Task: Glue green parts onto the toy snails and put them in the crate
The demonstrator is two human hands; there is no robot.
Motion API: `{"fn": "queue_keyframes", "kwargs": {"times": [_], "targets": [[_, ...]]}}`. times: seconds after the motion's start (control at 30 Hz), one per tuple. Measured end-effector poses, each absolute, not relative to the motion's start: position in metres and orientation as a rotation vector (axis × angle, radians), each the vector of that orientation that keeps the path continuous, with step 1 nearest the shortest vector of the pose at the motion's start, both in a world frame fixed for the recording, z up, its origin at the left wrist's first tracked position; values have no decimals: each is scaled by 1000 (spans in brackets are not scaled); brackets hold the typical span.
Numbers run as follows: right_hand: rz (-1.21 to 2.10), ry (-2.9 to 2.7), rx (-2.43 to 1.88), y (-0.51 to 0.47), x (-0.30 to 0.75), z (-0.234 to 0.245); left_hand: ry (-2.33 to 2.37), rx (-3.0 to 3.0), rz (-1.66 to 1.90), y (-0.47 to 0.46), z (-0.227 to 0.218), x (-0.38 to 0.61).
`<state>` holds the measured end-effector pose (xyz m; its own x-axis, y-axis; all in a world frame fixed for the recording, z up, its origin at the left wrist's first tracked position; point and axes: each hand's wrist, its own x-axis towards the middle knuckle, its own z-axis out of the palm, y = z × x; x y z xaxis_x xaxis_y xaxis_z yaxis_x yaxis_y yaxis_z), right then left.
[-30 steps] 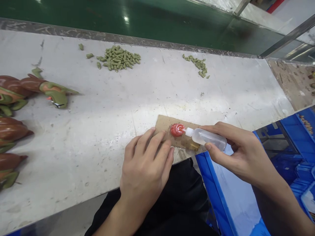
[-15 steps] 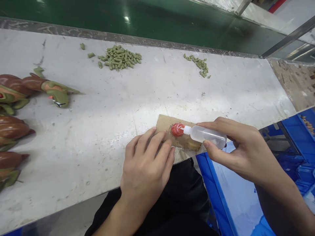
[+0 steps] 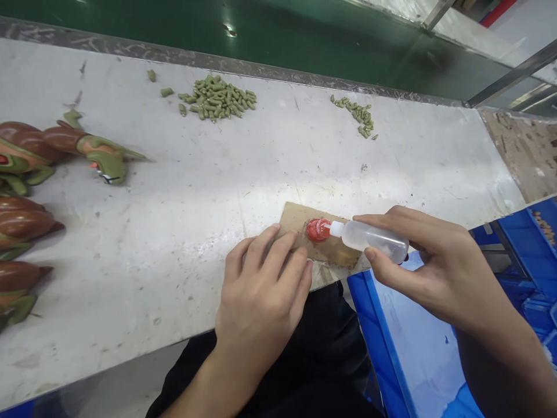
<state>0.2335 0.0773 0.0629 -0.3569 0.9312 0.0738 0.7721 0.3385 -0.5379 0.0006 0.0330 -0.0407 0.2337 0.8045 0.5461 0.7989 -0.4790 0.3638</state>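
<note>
My right hand (image 3: 424,264) grips a small clear squeeze bottle (image 3: 374,238), its white nozzle pointing left into a small red cap (image 3: 318,230). The cap sits on a piece of brown cardboard (image 3: 300,219) at the near edge of the white table (image 3: 261,168). My left hand (image 3: 261,290) lies flat with fingers stretched out, fingertips pressing the cardboard's left part just beside the cap.
Brown-and-green toy dinosaurs (image 3: 30,191) lie along the table's left edge. Two piles of small green pieces (image 3: 217,98) (image 3: 357,113) sit near the far edge, by a green conveyor belt (image 3: 261,29). Blue plastic crates (image 3: 500,302) stand at the right, below table level.
The view shifted slightly. Both hands, the bottle and the cap keep nearly the same pose on the cardboard.
</note>
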Motion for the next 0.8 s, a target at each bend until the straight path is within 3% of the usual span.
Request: {"fn": "queue_keyframes", "kwargs": {"times": [0.8], "targets": [[538,-2269,-1541,74,233,68,1605,2451,1111,32,-42,1]]}}
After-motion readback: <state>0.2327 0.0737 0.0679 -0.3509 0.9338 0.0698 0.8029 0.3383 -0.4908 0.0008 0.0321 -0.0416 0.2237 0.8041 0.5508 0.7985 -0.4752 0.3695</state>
